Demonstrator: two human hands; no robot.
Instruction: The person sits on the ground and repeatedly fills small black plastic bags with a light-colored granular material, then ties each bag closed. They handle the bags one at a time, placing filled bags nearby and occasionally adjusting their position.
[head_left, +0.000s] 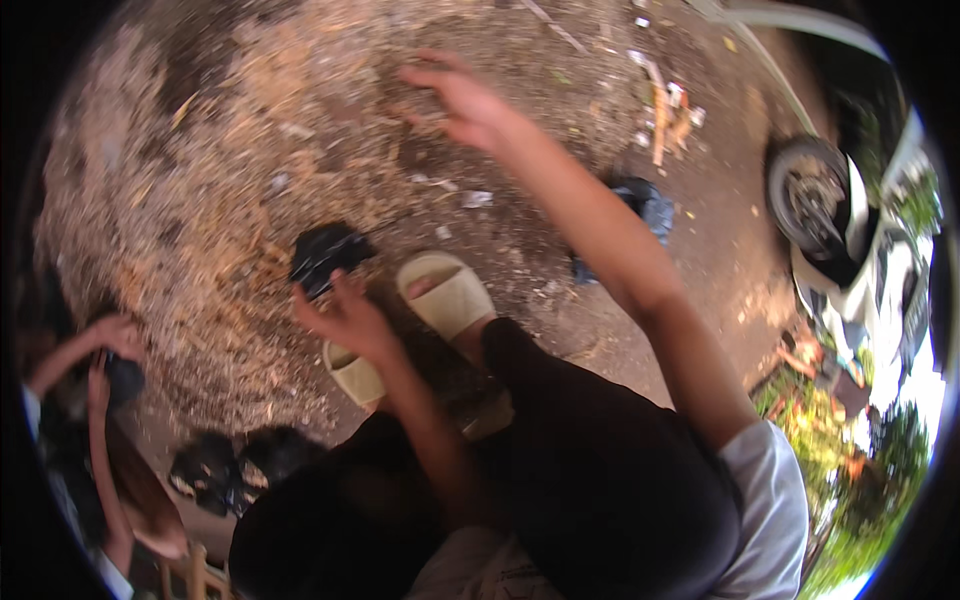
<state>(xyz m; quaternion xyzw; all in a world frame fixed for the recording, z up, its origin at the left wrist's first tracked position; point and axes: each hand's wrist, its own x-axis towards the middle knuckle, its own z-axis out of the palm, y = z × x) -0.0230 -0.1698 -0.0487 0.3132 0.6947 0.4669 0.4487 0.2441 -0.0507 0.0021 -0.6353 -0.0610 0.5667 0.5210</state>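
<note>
My right hand (457, 101) reaches out over the heap of loose, dry plant litter (225, 172), fingers spread and nothing seen in them. Nearer to me, my left hand (349, 319) is at the edge of a small black plastic bag (330, 251) lying by the litter; its fingers are apart, and whether they touch the bag cannot be told. Two cream slide sandals (448, 294) are on my feet, just beside and below that bag. Motion blurs both hands.
At the left, another person's hands (120, 337) hold a dark item. Black plastic bags (232, 465) lie near my left knee. A dark bag (649, 206) sits beyond my right forearm. A motorcycle (825, 217) stands at the right; a person (825, 367) is behind it. Scraps litter the ground.
</note>
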